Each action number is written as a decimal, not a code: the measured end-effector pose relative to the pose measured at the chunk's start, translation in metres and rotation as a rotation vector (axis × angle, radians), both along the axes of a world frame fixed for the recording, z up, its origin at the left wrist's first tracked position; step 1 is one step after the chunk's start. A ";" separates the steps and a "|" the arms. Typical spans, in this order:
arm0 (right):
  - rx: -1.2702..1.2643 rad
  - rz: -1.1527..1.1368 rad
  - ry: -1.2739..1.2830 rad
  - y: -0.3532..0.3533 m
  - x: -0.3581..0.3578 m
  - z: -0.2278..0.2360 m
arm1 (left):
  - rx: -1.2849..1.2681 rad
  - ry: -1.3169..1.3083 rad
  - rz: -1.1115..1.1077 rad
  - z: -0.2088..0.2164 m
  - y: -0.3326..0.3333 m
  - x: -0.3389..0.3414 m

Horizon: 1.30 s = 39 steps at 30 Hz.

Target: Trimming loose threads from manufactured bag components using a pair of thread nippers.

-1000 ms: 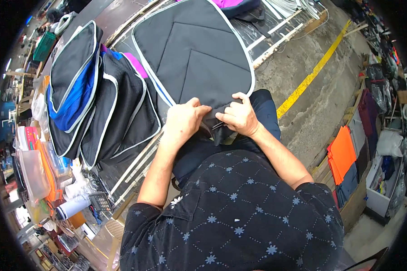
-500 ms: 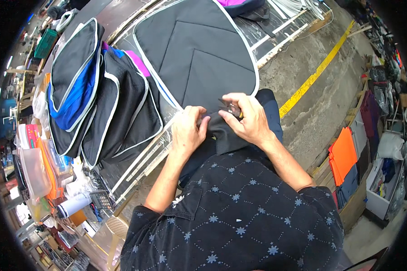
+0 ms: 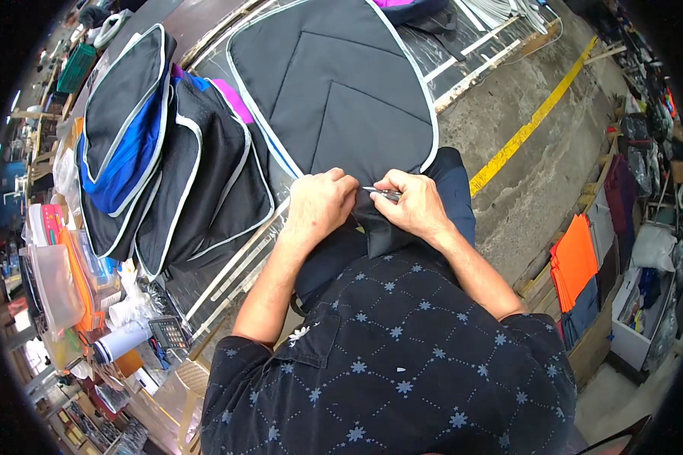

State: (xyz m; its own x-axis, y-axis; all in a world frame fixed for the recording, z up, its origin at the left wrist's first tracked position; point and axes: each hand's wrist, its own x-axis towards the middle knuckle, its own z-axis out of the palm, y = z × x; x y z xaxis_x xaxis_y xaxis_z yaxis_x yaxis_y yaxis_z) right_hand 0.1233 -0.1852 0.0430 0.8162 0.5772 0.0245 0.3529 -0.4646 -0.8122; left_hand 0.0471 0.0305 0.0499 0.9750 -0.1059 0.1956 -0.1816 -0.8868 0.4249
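Note:
A black padded fabric panel (image 3: 341, 106), stitched with angled seams and edged in light grey piping, stretches from the worktable toward my lap. At its near end my left hand (image 3: 320, 203) is closed, pinching the black fabric between thumb and fingers. Close by on the right, my right hand (image 3: 419, 206) is closed around small metal thread snips (image 3: 387, 194). Their narrow tip points left at the fabric beside my left fingertips. A loose fold of black cloth (image 3: 383, 236) hangs below both hands. Whatever lies inside the left pinch is hidden.
Stacked black and blue sewn bag pieces (image 3: 182, 174) lie on the table at left. Beyond them are a calculator (image 3: 168, 334) and a clear plastic bin (image 3: 57, 284). To the right, a yellow line (image 3: 531, 125) crosses the concrete floor, and orange sheets (image 3: 575, 262) hang.
The snips have turned from pointing up-left to lying nearly level, tip toward my left hand. My left hand has moved slightly up and right, its fingers now curled closer over the fabric.

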 end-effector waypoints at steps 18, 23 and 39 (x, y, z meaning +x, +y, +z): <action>-0.101 0.017 0.025 0.005 0.000 0.007 | -0.234 -0.079 0.086 -0.028 -0.007 -0.006; -0.136 0.021 0.032 0.005 -0.001 0.008 | -0.200 -0.163 0.056 -0.032 -0.009 -0.008; -0.145 0.041 0.009 0.009 -0.001 0.006 | -0.141 -0.262 0.026 -0.034 -0.011 -0.010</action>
State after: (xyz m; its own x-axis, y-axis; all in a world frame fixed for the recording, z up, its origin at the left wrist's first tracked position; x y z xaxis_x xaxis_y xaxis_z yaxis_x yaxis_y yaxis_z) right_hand 0.1221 -0.1763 0.0492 0.7917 0.6070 -0.0687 0.3669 -0.5623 -0.7411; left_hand 0.0367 0.0198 0.0157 0.8916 -0.0359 0.4515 -0.2794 -0.8282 0.4859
